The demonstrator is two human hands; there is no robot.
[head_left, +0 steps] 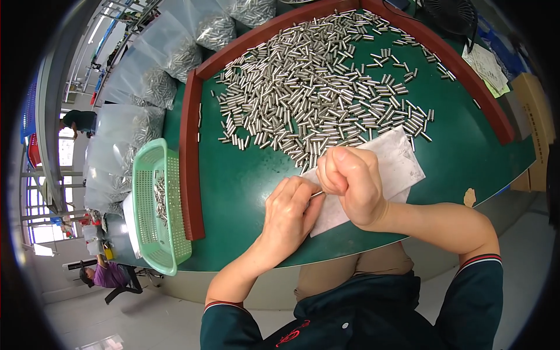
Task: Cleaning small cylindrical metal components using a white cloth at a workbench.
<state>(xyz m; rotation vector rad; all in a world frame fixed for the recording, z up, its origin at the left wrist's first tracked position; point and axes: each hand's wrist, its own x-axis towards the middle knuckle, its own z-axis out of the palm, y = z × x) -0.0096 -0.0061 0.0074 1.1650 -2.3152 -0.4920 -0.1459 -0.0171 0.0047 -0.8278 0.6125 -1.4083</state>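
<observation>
My left hand [289,213] is closed, its fingertips pinching a small metal pin [317,194] whose end shows between the two hands. My right hand [353,185] is curled into a fist right beside it, touching or nearly touching the pin; what its fingers hold is hidden. Beneath both hands lies a white cloth [402,160] with grey smudges, spread on the green tabletop [245,175]. Just beyond the hands a large heap of short, shiny metal pins [303,87] covers the far part of the table.
Dark red wooden rails [191,157] border the heap. Left of them stands a light green plastic basket [172,245] with some pins inside. Clear bags of pins [157,87] line the far left. A cardboard box [534,116] and a black fan [449,14] are at right.
</observation>
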